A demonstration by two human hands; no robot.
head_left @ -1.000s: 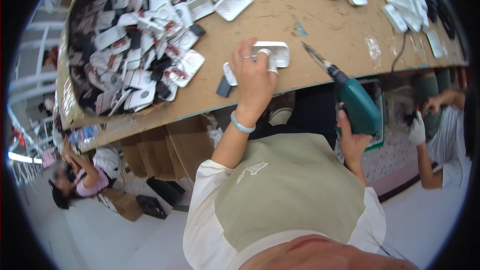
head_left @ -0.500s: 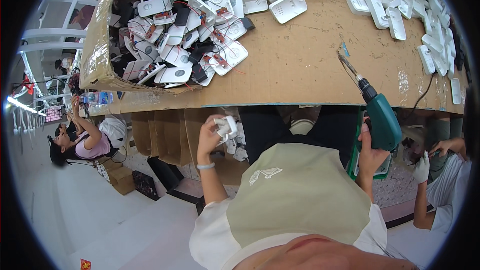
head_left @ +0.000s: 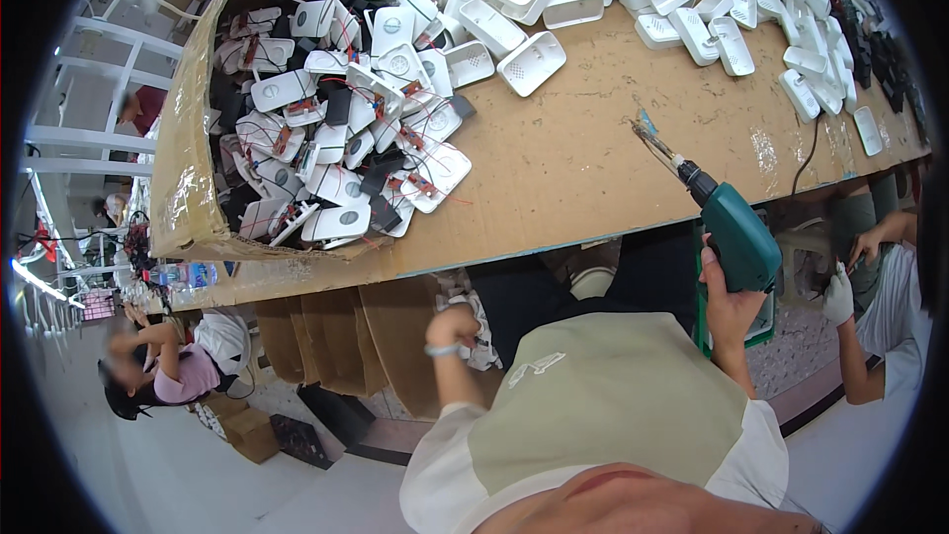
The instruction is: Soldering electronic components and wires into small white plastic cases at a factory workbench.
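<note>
R hand (head_left: 730, 305) at 3 o'clock, fingers wrapped tight on the grip of a green electric screwdriver (head_left: 736, 234), bit aimed to 11 over the table (head_left: 593, 158) edge. Looks stiff & fairly hefty, best held by the handle. L hand (head_left: 452, 324) is below the table edge; can't tell if its fingers are closed. White plastic housings (head_left: 346, 138) w/ red wires piled at 10, likely light & fragile

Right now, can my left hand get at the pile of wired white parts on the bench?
Probably not without lifting: the left hand is down below the bench edge, while the pile of wired white parts lies on top, with nothing else blocking it.
</note>
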